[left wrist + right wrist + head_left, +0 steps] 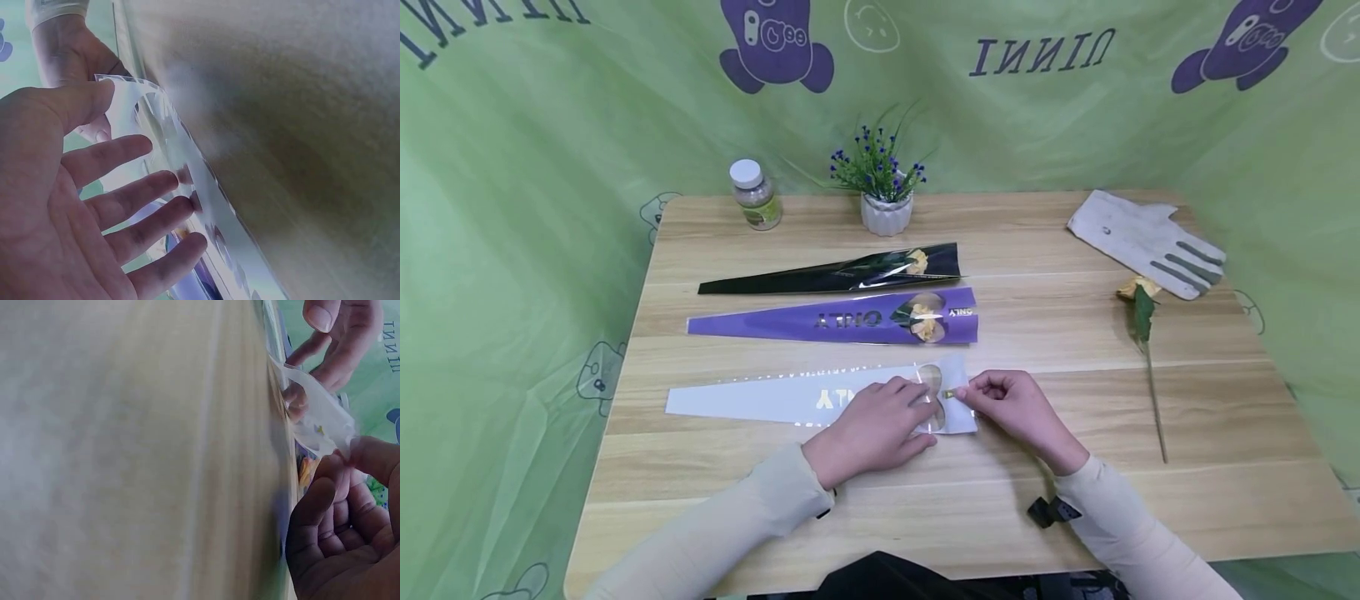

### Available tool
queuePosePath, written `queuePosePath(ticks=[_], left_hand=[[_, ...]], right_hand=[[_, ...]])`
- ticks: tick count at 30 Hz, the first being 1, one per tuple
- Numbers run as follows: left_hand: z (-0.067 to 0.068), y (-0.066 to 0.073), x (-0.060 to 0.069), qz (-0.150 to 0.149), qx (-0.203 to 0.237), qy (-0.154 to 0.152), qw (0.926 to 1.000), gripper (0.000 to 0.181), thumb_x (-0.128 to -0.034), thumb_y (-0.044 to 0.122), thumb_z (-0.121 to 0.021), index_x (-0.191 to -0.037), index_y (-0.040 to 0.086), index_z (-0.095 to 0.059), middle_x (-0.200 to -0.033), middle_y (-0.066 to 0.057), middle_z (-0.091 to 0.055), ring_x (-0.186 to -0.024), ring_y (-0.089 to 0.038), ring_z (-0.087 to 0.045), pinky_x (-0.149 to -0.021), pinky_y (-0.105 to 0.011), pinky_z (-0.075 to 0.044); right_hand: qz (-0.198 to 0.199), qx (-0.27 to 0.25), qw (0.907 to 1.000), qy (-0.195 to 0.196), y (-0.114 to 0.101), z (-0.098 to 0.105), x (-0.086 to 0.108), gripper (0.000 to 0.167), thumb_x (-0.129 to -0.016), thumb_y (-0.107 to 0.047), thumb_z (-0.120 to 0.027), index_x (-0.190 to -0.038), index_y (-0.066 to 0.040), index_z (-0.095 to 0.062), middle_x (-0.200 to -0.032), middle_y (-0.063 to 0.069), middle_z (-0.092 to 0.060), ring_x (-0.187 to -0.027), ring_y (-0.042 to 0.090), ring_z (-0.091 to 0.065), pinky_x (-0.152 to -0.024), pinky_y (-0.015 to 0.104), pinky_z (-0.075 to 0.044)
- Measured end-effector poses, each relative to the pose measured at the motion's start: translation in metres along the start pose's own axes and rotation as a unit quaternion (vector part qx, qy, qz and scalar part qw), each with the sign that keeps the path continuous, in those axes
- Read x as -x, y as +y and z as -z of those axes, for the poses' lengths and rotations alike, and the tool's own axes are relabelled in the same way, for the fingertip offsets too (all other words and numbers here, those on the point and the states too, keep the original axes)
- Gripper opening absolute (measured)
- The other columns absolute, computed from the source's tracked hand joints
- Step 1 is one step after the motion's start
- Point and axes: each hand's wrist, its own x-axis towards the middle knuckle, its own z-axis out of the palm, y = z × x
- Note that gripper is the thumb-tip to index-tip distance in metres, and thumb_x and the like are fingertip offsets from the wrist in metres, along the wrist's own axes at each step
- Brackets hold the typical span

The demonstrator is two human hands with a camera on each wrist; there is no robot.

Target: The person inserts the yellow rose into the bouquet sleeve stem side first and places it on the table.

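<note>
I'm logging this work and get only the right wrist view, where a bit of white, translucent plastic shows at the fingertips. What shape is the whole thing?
Observer: It is a long, tapering white plastic sleeve, with its narrow end pointing left in the head view.
Operator: Which end does the right hand pinch?
Observer: The wide end, at the right in the head view.
Operator: Is there a loose flower anywhere?
Observer: Yes, a yellow flower with a green leaf and a long, thin stem lies unwrapped on the right side of the light wood tabletop.
</note>
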Motion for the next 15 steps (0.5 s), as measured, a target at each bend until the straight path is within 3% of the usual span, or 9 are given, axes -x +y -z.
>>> queuePosePath(ticks=[8, 15], left_hand=[[0.0009, -0.0007, -0.0021, -0.003, -0.002, -0.001, 1.0000, 0.049, -0.1017, 0.052, -0.055, -0.140, 0.022, -0.063, -0.146, -0.005, -0.053, -0.128, -0.024, -0.050, -0.096, -0.044, -0.054], [-0.0010, -0.0014, -0.0028, -0.003, -0.009, -0.003, 1.0000, 0.050, -0.1015, 0.053, -0.055, -0.140, 0.023, -0.063, -0.148, -0.005, -0.051, -0.128, -0.024, -0.050, -0.096, -0.043, -0.055]], right_hand=[[0.073, -0.046, 0.9954, 0.043, 0.0007, -0.0044, -0.0008, 0.032, -0.084, -0.017, -0.086, -0.099, -0.002, -0.062, -0.079, 0.007, -0.069, -0.067, 0.020, -0.062, -0.056, 0.024, -0.056], [0.173, -0.024, 0.9821, 0.071, 0.0031, -0.0053, 0.0009, 0.029, -0.080, -0.006, -0.087, -0.091, -0.005, -0.060, -0.079, 0.004, -0.065, -0.062, 0.016, -0.057, -0.048, 0.020, -0.049]])
